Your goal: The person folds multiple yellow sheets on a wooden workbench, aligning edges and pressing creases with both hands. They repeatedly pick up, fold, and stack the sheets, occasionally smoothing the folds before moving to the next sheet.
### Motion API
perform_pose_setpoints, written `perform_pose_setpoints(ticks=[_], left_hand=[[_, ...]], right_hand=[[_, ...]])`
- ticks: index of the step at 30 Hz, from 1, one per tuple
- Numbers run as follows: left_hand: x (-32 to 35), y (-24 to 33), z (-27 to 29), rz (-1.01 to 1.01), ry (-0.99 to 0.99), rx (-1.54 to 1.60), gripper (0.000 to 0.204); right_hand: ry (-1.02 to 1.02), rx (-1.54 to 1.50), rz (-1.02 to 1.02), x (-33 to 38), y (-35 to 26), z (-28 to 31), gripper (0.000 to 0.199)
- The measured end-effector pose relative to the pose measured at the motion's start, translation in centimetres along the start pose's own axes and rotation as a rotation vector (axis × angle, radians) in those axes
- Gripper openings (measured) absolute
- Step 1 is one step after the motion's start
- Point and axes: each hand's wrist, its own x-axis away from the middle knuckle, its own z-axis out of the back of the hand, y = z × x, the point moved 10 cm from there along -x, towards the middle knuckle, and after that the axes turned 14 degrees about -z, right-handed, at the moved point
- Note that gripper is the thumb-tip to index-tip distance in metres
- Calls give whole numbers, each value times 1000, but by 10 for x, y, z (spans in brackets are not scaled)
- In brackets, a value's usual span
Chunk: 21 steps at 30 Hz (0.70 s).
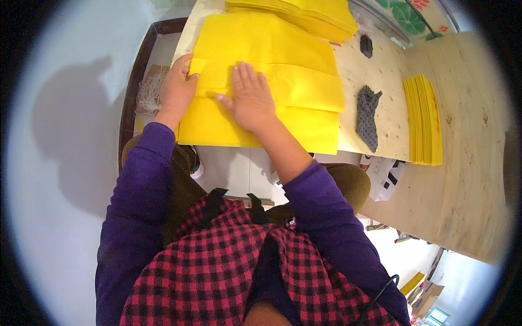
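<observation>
A yellow fabric sheet (307, 127) lies on the wooden table in front of me, with a folded band across its middle and its near edge at the table's front. My right hand (251, 100) rests flat on that band, fingers stretched out and thumb spread to the left. At the sheet's left edge, my left hand (178, 89) has the end of the band between its thumb and forefinger; its other fingers are mostly hidden. Small creases run across the fabric between the two hands.
More yellow fabric sheets (304, 13) are stacked at the far side of the table. To the right lie a dark grey textured cloth (368, 117) and a small black object (366, 46). A pile of folded yellow pieces (423, 119) stands by a wooden panel (467, 141). White strings (150, 93) hang at left.
</observation>
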Motion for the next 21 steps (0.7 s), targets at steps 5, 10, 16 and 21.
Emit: perform_pose_setpoints(ticks=[5, 10, 16, 21], left_hand=[[2, -1, -2, 27, -22, -14, 47], [1, -4, -3, 14, -20, -56, 47], [-2, 14, 17, -65, 37, 10, 44], [21, 128, -15, -627, -36, 71, 41]], right_hand=[[66, 125, -232, 11, 105, 14, 80], [53, 157, -484, 31, 202, 40, 78], [95, 207, -456, 33, 208, 40, 77], [78, 199, -484, 34, 211, 38, 76]])
